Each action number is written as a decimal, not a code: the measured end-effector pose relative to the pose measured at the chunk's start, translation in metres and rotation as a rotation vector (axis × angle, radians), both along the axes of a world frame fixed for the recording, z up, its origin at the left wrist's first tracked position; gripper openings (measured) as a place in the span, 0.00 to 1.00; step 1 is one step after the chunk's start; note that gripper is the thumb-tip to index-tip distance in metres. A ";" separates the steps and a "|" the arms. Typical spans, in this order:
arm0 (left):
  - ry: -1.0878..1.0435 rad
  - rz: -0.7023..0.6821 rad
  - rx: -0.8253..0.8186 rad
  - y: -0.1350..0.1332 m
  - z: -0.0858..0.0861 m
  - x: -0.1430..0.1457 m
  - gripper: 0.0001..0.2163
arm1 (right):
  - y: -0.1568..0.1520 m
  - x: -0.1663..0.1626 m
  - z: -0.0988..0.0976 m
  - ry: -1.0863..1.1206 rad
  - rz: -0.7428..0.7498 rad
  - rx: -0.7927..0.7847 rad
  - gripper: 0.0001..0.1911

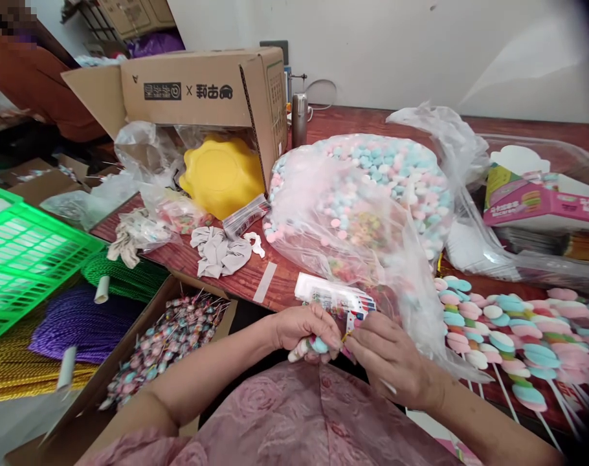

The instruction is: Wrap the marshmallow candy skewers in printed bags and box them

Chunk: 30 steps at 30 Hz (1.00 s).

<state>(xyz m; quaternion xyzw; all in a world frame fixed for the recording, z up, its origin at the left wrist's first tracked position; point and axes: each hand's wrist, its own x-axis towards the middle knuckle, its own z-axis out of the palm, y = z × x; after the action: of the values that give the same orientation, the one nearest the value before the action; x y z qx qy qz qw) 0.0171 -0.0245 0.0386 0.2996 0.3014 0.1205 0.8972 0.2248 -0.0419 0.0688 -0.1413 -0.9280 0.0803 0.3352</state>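
Note:
My left hand point(310, 329) is closed around a marshmallow skewer point(318, 345), its pale blue and white pieces showing between the fingers. At the skewer's end, my right hand point(394, 356) pinches a yellow twist tie point(344, 337). A white stick point(389, 388) pokes out below the right palm. Just beyond both hands lies a stack of printed clear wrappers point(336, 299) on the table edge. Behind it sits a big clear bag of pink, blue and white marshmallows point(372, 171). Rows of unwrapped marshmallow skewers point(511, 333) lie to the right.
Wrapped skewers fill a carton point(166, 343) at lower left. Beside it are purple twist ties point(76, 317) and a green basket point(37, 252). A cardboard box point(188, 84), a yellow lid-like object point(221, 175), a grey cloth point(219, 252) and a steel flask point(299, 120) stand farther back. Another person sits upper left.

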 end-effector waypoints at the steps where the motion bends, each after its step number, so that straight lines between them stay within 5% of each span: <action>1: 0.001 -0.063 -0.005 0.001 0.000 0.000 0.09 | -0.001 0.002 0.003 -0.029 0.039 0.059 0.15; 10: 0.077 -0.378 0.102 0.011 0.010 0.001 0.07 | -0.003 0.004 0.000 -0.137 0.159 0.105 0.15; 19: 0.085 -0.590 0.439 0.035 0.036 -0.005 0.12 | -0.008 -0.007 0.014 -0.198 0.098 0.164 0.14; 23: 0.370 -0.727 0.900 0.056 0.074 -0.021 0.10 | -0.007 -0.015 0.018 -0.330 0.029 0.251 0.13; 27: 0.800 -0.296 1.766 0.032 0.108 -0.018 0.07 | 0.023 -0.010 0.006 -0.359 -0.187 0.211 0.11; 30: 0.960 -0.126 2.228 -0.001 0.095 -0.007 0.09 | 0.053 0.000 0.010 -0.144 -0.392 -0.130 0.11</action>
<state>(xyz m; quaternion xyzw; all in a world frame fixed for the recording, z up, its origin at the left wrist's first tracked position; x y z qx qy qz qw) 0.0097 -0.0252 0.1334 0.9349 0.3192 0.1465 -0.0504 0.2244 0.0113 0.0792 -0.3456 -0.8973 0.0631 0.2674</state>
